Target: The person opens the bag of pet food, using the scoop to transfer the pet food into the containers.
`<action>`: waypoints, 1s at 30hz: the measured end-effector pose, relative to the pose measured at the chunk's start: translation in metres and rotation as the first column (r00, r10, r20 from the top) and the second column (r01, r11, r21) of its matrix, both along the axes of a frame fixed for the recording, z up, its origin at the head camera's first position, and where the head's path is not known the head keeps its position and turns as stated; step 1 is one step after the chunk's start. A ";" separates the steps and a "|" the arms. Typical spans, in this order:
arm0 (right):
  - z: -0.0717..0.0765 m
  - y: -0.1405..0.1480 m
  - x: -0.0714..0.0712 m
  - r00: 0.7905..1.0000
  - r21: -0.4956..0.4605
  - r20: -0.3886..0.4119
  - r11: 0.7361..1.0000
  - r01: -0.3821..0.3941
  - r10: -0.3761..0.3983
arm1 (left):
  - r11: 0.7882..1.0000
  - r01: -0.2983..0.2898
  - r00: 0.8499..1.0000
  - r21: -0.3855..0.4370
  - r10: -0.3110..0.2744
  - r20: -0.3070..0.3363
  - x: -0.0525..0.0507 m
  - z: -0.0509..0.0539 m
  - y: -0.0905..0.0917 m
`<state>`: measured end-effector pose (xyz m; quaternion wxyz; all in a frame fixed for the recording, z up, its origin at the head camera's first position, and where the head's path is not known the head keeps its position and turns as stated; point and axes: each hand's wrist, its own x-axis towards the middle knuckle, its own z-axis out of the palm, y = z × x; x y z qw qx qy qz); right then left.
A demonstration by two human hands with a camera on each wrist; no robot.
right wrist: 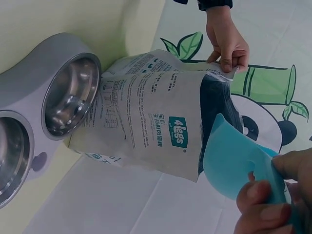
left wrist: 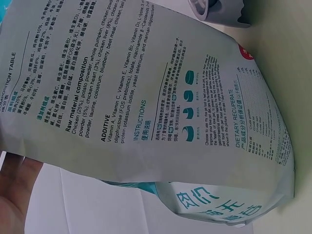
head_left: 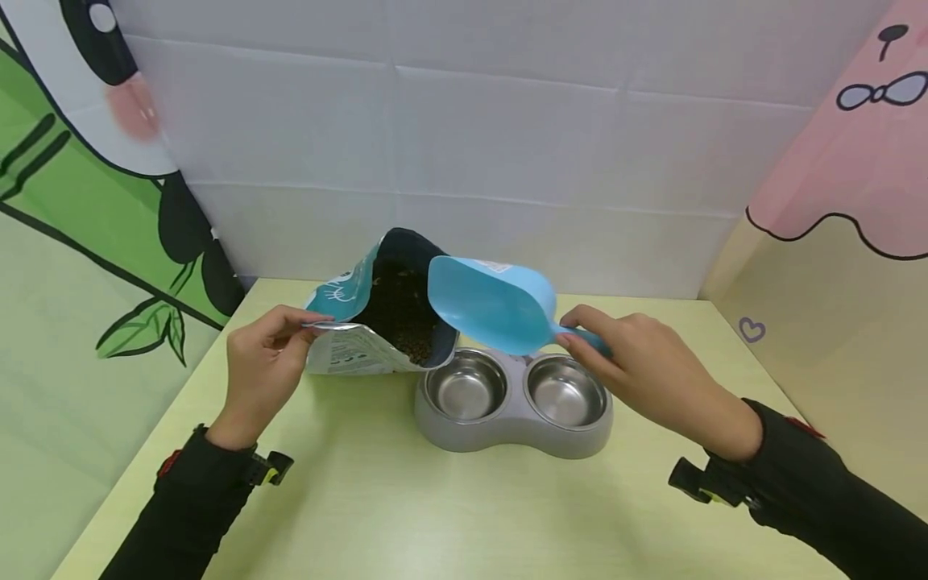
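Observation:
My left hand (head_left: 264, 366) pinches the top edge of a pet food bag (head_left: 344, 350), whose mouth gapes toward the right. Dark brown kibble (head_left: 399, 310) lies inside it. In the left wrist view the printed side of the bag (left wrist: 161, 107) fills most of the frame. My right hand (head_left: 645, 370) grips the handle of a blue scoop (head_left: 493, 306). The scoop's front edge is at the bag's mouth, and no kibble shows in the part of it that I see. In the right wrist view the scoop (right wrist: 234, 158) overlaps the bag's opening.
A grey double bowl stand (head_left: 507, 439) sits on the pale table (head_left: 406, 515), just right of the bag. Its two steel bowls, the left one (head_left: 466, 388) and the right one (head_left: 567, 392), hold nothing visible. A white cloth wall (head_left: 507, 145) rises behind.

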<state>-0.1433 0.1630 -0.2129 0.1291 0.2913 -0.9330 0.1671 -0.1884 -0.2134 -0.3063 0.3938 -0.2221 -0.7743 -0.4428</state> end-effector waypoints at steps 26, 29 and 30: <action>0.013 -0.021 -0.007 0.990 0.137 -0.118 0.989 -0.057 0.073 | 1.000 0.008 1.000 0.001 -0.008 0.001 -0.002 -0.002 -0.001; 0.018 -0.026 -0.006 0.992 0.166 -0.111 0.985 -0.046 0.065 | 1.000 0.008 1.000 0.002 -0.008 -0.004 -0.003 -0.003 -0.001; 0.019 -0.028 -0.006 0.992 0.176 -0.112 0.984 -0.042 0.063 | 1.000 0.009 1.000 0.002 -0.009 -0.007 -0.003 -0.004 -0.001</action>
